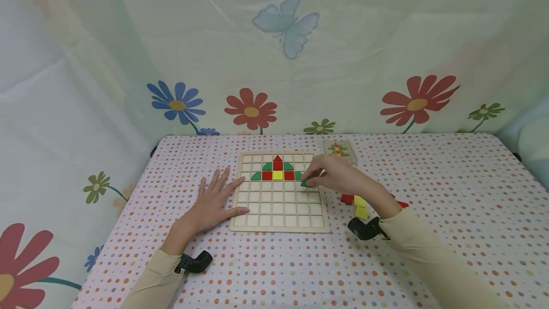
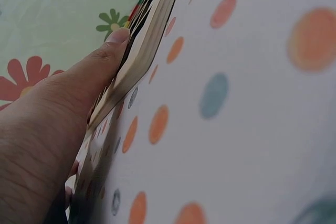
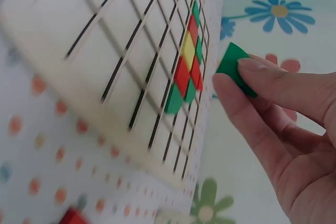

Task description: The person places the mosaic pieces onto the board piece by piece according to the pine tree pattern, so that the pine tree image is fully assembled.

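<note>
Softly lit in the head view, faintly shadowed beside the right sleeve (image 1: 433,252). Dimmer in the left wrist view, shadowed below the board (image 2: 139,59). Blurred at the red piece (image 3: 72,217) in the right wrist view.

A: Clothing?
B: Plain beige, long. Left sleeve (image 1: 152,278) ends just behind the left hand (image 1: 210,207), right sleeve (image 1: 429,247) just behind the right hand (image 1: 336,174).
A: Hardware?
B: Black, bent housings: left camera (image 1: 199,262), right camera (image 1: 362,229), each thumb side.
</note>
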`<action>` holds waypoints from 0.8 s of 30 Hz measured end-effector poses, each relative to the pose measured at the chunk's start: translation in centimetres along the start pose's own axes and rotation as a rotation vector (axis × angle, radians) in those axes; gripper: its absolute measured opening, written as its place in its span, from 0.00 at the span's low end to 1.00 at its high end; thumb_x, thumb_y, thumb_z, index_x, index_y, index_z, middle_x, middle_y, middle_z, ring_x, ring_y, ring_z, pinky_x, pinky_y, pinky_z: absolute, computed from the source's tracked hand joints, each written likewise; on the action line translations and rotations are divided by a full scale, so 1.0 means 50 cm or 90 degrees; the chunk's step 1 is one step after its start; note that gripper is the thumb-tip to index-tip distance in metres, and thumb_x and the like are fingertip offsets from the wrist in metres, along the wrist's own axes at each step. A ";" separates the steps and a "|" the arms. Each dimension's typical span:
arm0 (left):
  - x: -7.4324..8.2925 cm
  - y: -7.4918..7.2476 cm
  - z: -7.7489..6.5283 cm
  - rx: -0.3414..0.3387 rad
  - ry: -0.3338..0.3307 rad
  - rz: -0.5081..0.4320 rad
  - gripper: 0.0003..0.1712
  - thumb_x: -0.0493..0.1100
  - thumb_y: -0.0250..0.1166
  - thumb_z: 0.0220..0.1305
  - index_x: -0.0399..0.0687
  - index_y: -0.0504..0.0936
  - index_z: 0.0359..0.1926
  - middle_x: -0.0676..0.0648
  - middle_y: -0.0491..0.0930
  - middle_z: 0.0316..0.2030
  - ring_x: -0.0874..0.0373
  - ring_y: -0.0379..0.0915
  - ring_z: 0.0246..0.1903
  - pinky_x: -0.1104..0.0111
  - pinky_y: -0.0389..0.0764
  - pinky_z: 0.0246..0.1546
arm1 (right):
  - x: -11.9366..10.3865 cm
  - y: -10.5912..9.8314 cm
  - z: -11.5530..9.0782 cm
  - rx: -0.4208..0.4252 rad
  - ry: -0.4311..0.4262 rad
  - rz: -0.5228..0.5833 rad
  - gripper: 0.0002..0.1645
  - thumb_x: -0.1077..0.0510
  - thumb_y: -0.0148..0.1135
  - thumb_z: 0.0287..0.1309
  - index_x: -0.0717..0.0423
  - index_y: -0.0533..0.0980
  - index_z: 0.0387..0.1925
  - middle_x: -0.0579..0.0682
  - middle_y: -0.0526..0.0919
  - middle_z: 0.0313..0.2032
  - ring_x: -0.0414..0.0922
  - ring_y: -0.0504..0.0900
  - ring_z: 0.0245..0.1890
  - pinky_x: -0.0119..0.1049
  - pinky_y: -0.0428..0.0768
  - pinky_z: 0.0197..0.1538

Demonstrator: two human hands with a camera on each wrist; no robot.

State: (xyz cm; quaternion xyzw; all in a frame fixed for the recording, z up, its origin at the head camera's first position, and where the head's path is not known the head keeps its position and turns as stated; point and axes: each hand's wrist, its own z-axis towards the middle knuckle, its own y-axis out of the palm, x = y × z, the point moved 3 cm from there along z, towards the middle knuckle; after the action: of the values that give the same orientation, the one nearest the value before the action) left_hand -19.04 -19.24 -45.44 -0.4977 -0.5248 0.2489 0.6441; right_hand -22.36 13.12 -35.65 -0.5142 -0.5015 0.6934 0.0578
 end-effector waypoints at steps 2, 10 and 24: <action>0.000 0.001 0.001 -0.001 0.001 0.001 0.52 0.71 0.65 0.65 0.59 0.61 0.82 0.40 0.37 0.84 0.36 0.26 0.82 0.32 0.28 0.74 | -0.015 0.011 0.025 0.005 -0.028 0.006 0.07 0.67 0.70 0.65 0.60 0.90 0.42 0.48 0.84 0.36 0.42 0.85 0.37 0.38 0.84 0.43; 0.002 0.004 0.004 -0.007 -0.001 0.012 0.51 0.73 0.65 0.65 0.60 0.61 0.82 0.40 0.37 0.84 0.36 0.26 0.82 0.30 0.30 0.74 | -0.041 0.070 0.101 0.038 -0.091 0.041 0.06 0.69 0.73 0.61 0.60 0.89 0.39 0.49 0.87 0.37 0.44 0.84 0.38 0.35 0.84 0.42; -0.002 0.000 0.002 -0.002 -0.006 0.015 0.52 0.72 0.65 0.65 0.60 0.60 0.82 0.40 0.37 0.84 0.36 0.26 0.82 0.31 0.30 0.74 | -0.032 0.123 0.148 0.041 -0.079 0.039 0.05 0.71 0.71 0.63 0.64 0.89 0.39 0.53 0.88 0.39 0.44 0.84 0.39 0.33 0.82 0.41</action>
State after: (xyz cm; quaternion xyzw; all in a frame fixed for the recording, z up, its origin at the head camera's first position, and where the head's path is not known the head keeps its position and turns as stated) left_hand -19.16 -19.29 -45.50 -0.5035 -0.5223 0.2578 0.6381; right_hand -24.66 4.43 -39.45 -0.4829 -0.4656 0.7413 0.0217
